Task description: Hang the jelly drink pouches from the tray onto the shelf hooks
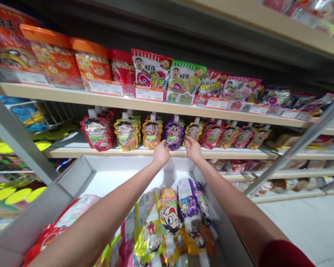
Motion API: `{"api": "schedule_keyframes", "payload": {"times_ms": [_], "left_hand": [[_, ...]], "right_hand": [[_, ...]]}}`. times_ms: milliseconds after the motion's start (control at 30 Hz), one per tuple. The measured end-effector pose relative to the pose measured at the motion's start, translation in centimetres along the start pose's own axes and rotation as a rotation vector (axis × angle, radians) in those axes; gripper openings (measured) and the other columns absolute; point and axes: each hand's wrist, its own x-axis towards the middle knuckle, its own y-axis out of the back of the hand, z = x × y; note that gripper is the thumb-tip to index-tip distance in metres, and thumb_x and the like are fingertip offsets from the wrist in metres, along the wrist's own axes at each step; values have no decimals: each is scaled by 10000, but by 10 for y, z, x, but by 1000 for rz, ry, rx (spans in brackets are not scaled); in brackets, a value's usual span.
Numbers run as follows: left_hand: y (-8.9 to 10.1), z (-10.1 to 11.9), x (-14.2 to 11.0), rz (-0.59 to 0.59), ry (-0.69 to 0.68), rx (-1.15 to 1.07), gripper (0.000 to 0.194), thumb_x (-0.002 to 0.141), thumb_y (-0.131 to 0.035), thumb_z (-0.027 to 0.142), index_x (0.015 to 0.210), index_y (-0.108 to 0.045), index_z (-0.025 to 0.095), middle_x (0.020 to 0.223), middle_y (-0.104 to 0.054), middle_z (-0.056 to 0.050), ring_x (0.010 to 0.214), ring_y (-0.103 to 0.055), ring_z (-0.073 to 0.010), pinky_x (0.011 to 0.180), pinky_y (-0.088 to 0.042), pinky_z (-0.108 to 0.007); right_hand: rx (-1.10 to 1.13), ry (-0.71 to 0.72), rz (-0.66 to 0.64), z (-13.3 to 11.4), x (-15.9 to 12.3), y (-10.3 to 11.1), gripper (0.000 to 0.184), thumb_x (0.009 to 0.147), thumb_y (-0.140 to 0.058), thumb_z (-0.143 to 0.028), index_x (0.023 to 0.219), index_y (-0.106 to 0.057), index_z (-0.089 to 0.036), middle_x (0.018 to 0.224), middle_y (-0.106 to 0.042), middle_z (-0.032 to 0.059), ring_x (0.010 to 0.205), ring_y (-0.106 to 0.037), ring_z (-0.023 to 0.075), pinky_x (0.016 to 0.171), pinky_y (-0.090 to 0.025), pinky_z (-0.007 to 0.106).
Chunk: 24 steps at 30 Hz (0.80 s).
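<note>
A purple spouted pouch [174,131] stands upright on the shelf between my two hands. My left hand [161,152] has its fingers closed at the pouch's lower left edge. Just right of the pouch, my right hand [193,149] is curled in front of a yellow pouch [194,129] and covers its lower part; what its fingertips grip, if anything, is hidden. Left of my hands stand orange [152,131], yellow-rimmed [127,132] and red [97,131] pouches. Below my arms, a white-grey box [72,177] holds several more pouches, among them a purple one [187,198].
Right along the same shelf [64,152] stand red [213,135], orange and pink pouches. The shelf above carries candy bags [185,78] and orange-lidded jars [91,61]. Metal posts [300,142] frame the shelving. At left is a wire rack [30,111] with yellow round tags.
</note>
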Motion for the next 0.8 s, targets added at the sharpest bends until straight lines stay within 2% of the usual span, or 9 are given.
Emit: {"api": "schedule_keyframes", "payload": {"times_ms": [200,333,433,567,800], "left_hand": [[-12,-13,-75,-286,-107,-7,406,737,-349,119,1129,-450,93,1168,-478,-77,1073,-429,-138,928,-301,-238],[-20,-23,-112,-463,-255,109,392,718,-366,133,1090,-489,151,1138,-510,-49,1049,-450,-151,911,-314,-252],[-23,-31,-126,-551,-367,192,375,715,-337,129,1039,-517,182,1082,-552,-35,984,-496,-156,867,-349,-260],[-24,-36,-132,-581,-453,274,357,687,-331,104,962,-543,187,988,-596,-37,906,-533,-167,803,-385,-269],[-25,-39,-132,-572,-476,268,332,686,-334,110,923,-553,190,936,-613,-45,850,-553,-174,768,-399,-273]], "right_hand": [[-174,162,-277,20,-93,28,359,753,-333,-139,1069,-501,-112,1088,-534,102,1017,-475,169,900,-335,314],[-226,266,-430,33,-131,41,373,737,-336,-99,1063,-511,-148,1088,-536,79,1006,-475,157,901,-334,312],[-294,322,-545,43,-143,46,400,717,-345,-66,1074,-500,-160,1134,-500,73,1056,-431,162,921,-305,331],[-400,361,-644,51,-149,47,442,694,-363,-46,1104,-481,-162,1210,-420,95,1108,-379,177,928,-292,326],[-496,419,-612,52,-148,43,355,740,-390,-120,1059,-528,-194,1188,-445,90,1111,-375,193,940,-270,336]]}}
